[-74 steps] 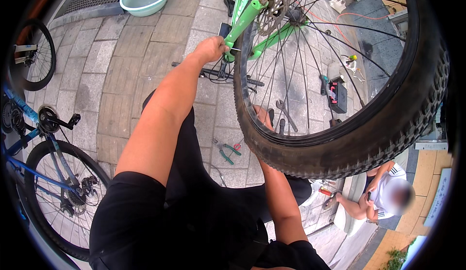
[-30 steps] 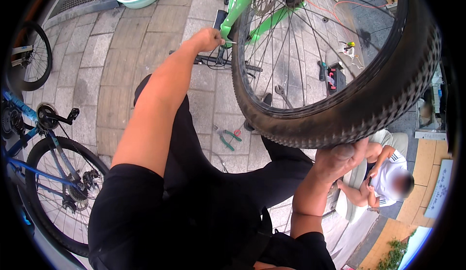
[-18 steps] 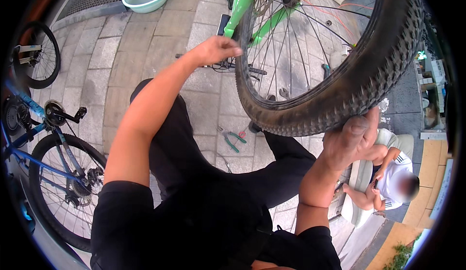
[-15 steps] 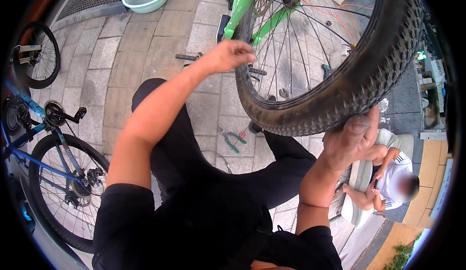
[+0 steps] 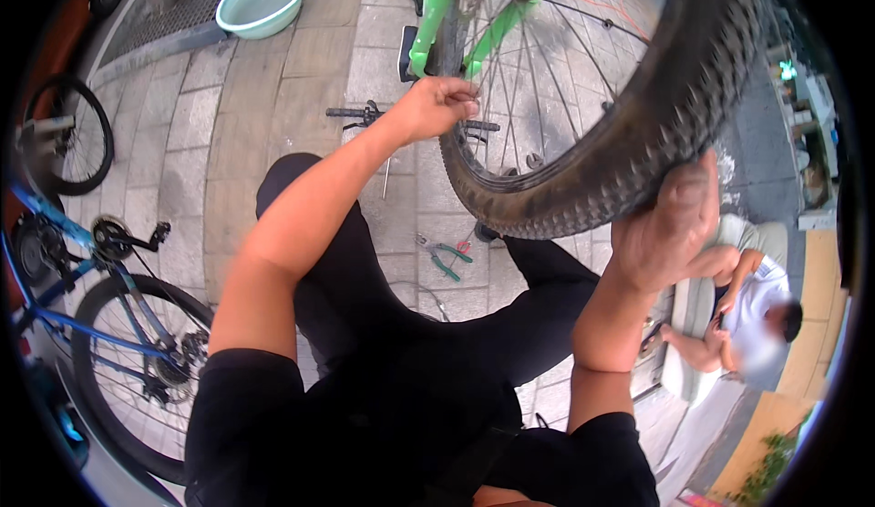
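A black knobby bicycle tire [image 5: 583, 195] on a spoked wheel fills the upper right, next to the green frame [image 5: 436, 24] of a bike. My right hand [image 5: 670, 224] wraps against the tire's outer tread at its lower right; its fingertips are partly hidden behind the rubber. At the wheel's left edge is my left hand [image 5: 437, 108], its fingers curled and pinched together close to the rim and spokes. Whatever is between those fingertips, if anything, is too small to make out. Below the wheel's left side, a handlebar [image 5: 410, 120] lies low near the paving.
Green-handled pliers [image 5: 448, 261] and a small red item lie on the paving between my legs. A pale green basin of water [image 5: 262, 4] stands far left. Nearer left is a blue bicycle [image 5: 118, 325]. A person in white [image 5: 752, 297] sits on a pale couch at right.
The wheel has shifted slightly up and left, and my right hand has moved up with it along the tread. My left hand's fingers have drawn closer together beside the rim.
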`<state>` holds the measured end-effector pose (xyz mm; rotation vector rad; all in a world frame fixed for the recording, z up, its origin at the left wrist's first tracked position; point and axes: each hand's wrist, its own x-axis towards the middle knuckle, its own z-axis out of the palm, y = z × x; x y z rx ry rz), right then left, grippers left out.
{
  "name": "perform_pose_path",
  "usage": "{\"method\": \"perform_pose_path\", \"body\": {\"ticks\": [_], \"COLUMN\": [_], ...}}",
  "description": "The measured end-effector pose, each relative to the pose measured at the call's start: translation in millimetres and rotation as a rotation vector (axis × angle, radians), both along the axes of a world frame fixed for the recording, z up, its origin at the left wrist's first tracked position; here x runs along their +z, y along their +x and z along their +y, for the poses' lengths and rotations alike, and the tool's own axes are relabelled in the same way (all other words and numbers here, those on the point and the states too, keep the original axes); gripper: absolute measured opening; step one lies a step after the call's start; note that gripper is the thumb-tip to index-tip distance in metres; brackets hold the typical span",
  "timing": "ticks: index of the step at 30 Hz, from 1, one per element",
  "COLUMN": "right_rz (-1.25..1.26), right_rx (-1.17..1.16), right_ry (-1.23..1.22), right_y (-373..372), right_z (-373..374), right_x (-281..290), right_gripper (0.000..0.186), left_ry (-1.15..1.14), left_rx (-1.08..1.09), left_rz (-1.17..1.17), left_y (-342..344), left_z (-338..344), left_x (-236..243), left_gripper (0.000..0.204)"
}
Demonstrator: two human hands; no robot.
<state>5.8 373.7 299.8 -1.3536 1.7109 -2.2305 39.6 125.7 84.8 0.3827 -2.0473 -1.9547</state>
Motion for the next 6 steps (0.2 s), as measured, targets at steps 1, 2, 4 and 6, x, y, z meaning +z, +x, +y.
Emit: {"method": "perform_pose_path", "body": {"ticks": [1, 2, 4, 6], "right_rz": [0.026, 0.025, 0.004, -0.030], "right_rx": [0.024, 0.049, 0.113, 0.114], "right_ry": [-0.009, -0.030, -0.070, -0.110], "right_y": [-5.2, -9.4, -19.5, -27.2], "right_z": [-0.8, -0.6, -4.1, 1.1], "right_x": [-1.9, -1.8, -8.8, -16.8], "right_gripper": [0.070, 0.067, 0.060, 0.055], "left_ry": [-0.042, -0.164, -0.413, -0.349], "left_rx": [0.012, 0.065, 0.171, 0.179], "left_rz": [-0.019, -0.006, 0.022, 0.014], "left_y": [5.2, 7.9, 13.3, 8.8], "left_z": [3.3, 5.7, 6.3, 4.3], "left_x": [6.0, 11.2, 14.6, 6.1], "left_gripper": [0.031, 0.032, 0.034, 0.035]}}
